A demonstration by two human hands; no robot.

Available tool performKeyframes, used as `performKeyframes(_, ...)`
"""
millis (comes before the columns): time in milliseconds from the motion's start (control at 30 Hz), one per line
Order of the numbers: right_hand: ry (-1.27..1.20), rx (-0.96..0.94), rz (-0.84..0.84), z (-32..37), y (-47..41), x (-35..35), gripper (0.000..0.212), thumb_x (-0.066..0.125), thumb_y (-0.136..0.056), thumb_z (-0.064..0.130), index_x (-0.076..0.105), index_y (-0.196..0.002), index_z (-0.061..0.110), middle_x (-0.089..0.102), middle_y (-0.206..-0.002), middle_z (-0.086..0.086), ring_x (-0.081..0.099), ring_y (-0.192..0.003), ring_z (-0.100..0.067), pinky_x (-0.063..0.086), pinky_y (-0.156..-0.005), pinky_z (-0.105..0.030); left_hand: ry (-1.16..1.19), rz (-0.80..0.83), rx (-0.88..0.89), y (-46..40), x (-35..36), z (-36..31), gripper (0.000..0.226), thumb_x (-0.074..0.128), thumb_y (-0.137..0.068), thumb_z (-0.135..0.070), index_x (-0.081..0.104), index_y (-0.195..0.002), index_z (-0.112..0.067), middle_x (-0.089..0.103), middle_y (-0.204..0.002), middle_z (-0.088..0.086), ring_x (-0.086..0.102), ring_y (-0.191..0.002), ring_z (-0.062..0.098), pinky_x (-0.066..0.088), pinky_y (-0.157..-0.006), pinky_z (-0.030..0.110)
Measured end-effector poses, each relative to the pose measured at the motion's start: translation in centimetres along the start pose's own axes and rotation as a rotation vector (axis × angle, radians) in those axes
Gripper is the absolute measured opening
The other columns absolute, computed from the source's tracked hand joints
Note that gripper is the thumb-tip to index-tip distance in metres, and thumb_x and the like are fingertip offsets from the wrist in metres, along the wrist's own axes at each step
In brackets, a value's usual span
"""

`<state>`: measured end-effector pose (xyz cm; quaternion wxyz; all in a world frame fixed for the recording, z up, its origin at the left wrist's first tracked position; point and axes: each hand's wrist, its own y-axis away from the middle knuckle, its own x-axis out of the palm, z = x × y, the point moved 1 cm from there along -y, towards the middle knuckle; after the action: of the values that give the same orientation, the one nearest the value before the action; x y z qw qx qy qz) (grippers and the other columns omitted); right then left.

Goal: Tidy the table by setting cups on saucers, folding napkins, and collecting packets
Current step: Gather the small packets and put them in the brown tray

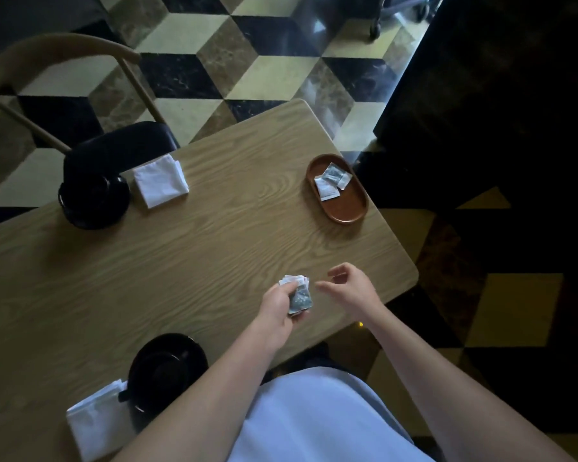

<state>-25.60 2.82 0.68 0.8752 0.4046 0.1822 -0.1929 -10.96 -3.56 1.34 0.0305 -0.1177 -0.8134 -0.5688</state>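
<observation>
My left hand (278, 304) grips a small stack of packets (298, 294) just above the wooden table (187, 248), near its right front edge. My right hand (351, 285) hovers beside the stack, fingers apart and curled, holding nothing. A brown oval tray (347, 208) at the table's right edge holds a few more packets (331, 180). A black cup sits on a black saucer (94, 195) at the far left, with a folded white napkin (161, 180) beside it. A second black cup on its saucer (167, 368) stands near me, next to another white napkin (97, 421).
A wooden chair (60, 58) with a dark seat stands behind the table's far left corner. The floor has a cube-pattern tiling (234, 61). The right side of the view is dark. My light shirt (314, 418) fills the bottom.
</observation>
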Motion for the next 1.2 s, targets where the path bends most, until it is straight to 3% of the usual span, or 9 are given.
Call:
performKeyframes(133,0.496,-0.067,-0.132,-3.3,-3.7,-3.1,0.042,0.076,-0.081,0.038,0.058,-0.112,0.017,0.056,-0.115,-0.004,0.057,-0.108,-0.024,0.052,-0.087,-0.038,-0.016,-0.060,-0.004,-1.3,0.8,0.1,0.033,0.056,-0.094,-0.017,0.062,-0.125,-0.007,0.067,-0.087,0.004,0.064,-0.071,0.020,0.049,-0.054,0.027)
performKeyframes(333,0.753,-0.196,-0.072,-4.3,-5.7,-3.0,0.043,0.081,-0.076,0.035,0.057,-0.109,0.022,0.053,-0.110,-0.001,0.054,-0.103,-0.022,0.048,-0.078,-0.033,-0.046,-0.097,-0.016,-2.4,2.3,0.1,0.031,0.053,-0.095,-0.015,0.063,-0.123,-0.008,0.068,-0.090,0.005,0.065,-0.076,0.022,0.050,-0.057,0.029)
performKeyframes(467,0.496,-0.016,-0.012,-4.0,-6.3,-2.9,0.018,0.072,-0.085,0.023,0.058,-0.096,0.020,0.064,-0.099,-0.001,0.061,-0.094,-0.021,0.056,-0.082,-0.042,-0.034,-0.088,0.007,-2.9,3.4,-0.5,0.020,0.051,-0.096,-0.011,0.063,-0.112,-0.010,0.068,-0.084,0.006,0.065,-0.071,0.020,0.054,-0.062,0.034)
performKeyframes(633,-0.479,0.187,0.132,-2.1,-6.7,-6.0,0.024,0.083,-0.080,0.018,0.069,-0.097,0.008,0.074,-0.094,-0.007,0.066,-0.080,-0.014,0.046,-0.066,-0.027,-0.021,-0.071,0.129,-4.1,5.9,-3.6,0.021,0.049,-0.098,-0.005,0.063,-0.114,-0.008,0.068,-0.093,0.012,0.065,-0.079,0.023,0.053,-0.080,0.042)
performKeyframes(733,-0.772,0.151,0.236,-0.3,-6.5,-7.8,0.013,0.082,-0.080,0.018,0.075,-0.090,0.015,0.074,-0.093,-0.005,0.062,-0.079,-0.011,0.042,-0.064,-0.023,-0.061,-0.084,0.183,-4.7,8.1,-6.3,0.015,0.050,-0.097,-0.003,0.062,-0.103,-0.010,0.067,-0.089,0.012,0.063,-0.072,0.021,0.051,-0.071,0.035)
performKeyframes(867,-0.702,0.039,0.243,2.9,-7.5,-8.7,0.013,0.081,-0.082,0.025,0.077,-0.090,0.016,0.077,-0.099,-0.006,0.069,-0.093,-0.018,0.046,-0.085,-0.031,-0.114,-0.021,0.115,-5.0,11.2,-8.8,0.011,0.058,-0.093,-0.011,0.065,-0.086,-0.016,0.068,-0.075,0.001,0.059,-0.065,0.012,0.043,-0.061,0.024)
performKeyframes(933,-0.734,0.036,0.238,4.0,-8.8,-9.2,0.014,0.079,-0.084,0.021,0.073,-0.093,0.014,0.077,-0.102,-0.008,0.071,-0.100,-0.019,0.049,-0.093,-0.033,-0.049,-0.002,0.056,-5.6,12.4,-9.6,0.007,0.062,-0.091,-0.010,0.068,-0.089,-0.014,0.066,-0.077,0.003,0.055,-0.065,0.011,0.037,-0.061,0.024)
performKeyframes(1033,-0.825,0.056,0.276,4.7,-10.5,-9.9,0.010,0.075,-0.087,0.012,0.066,-0.091,0.011,0.074,-0.093,-0.009,0.073,-0.085,-0.017,0.055,-0.084,-0.031,0.005,0.027,-0.014,-6.5,13.6,-11.0,0.019,0.062,-0.088,-0.009,0.066,-0.107,-0.013,0.060,-0.085,0.005,0.051,-0.067,0.010,0.034,-0.059,0.020)
performKeyframes(1200,-0.618,0.047,0.114,4.8,-13.6,-10.7,0.021,0.079,-0.084,0.015,0.065,-0.099,0.015,0.073,-0.103,-0.005,0.074,-0.092,-0.019,0.060,-0.080,-0.033,-0.073,-0.035,-0.021,-7.7,15.1,-12.6,0.013,0.059,-0.093,-0.017,0.071,-0.091,-0.014,0.071,-0.067,-0.002,0.060,-0.054,0.008,0.034,-0.055,0.023)
